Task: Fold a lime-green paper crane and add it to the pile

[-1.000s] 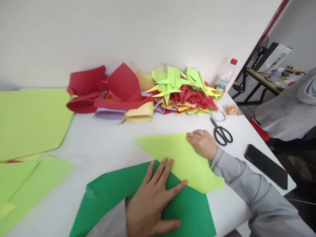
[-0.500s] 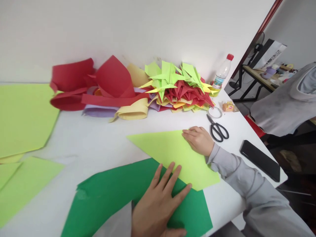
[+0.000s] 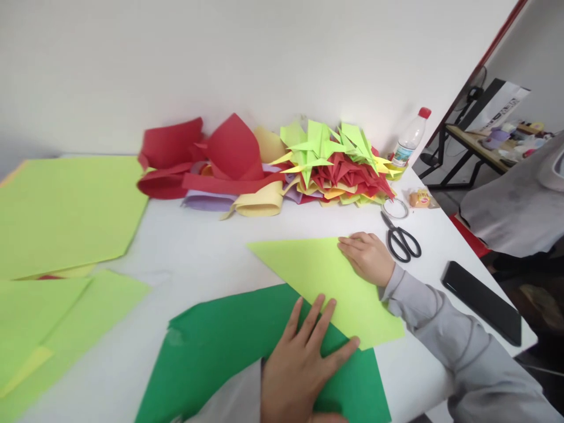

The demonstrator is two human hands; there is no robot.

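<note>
A light green sheet of paper (image 3: 304, 264) with a slanting left edge lies partly over a dark green sheet (image 3: 220, 323) on the white table. My left hand (image 3: 304, 364) is spread flat, palm down. Its fingertips touch the slanting edge of the light green paper, while the palm rests over the dark green sheet. At the light green paper's far edge, my right hand (image 3: 368, 258) has its fingers closed together on the paper near the top corner. What the thumb does there is hidden.
Black-handled scissors (image 3: 402, 238), a tape roll (image 3: 395, 208) and a phone (image 3: 482, 302) lie right. Folded paper stars (image 3: 321, 153), red paper pieces (image 3: 233, 153) and a bottle (image 3: 409, 138) stand along the wall. More green sheets (image 3: 74, 211) lie left. A person in grey (image 3: 511, 200) is beyond.
The view has swung left, so everything appears farther right, and more of the left sheets shows. Both hands keep nearly the same place on the paper.
</note>
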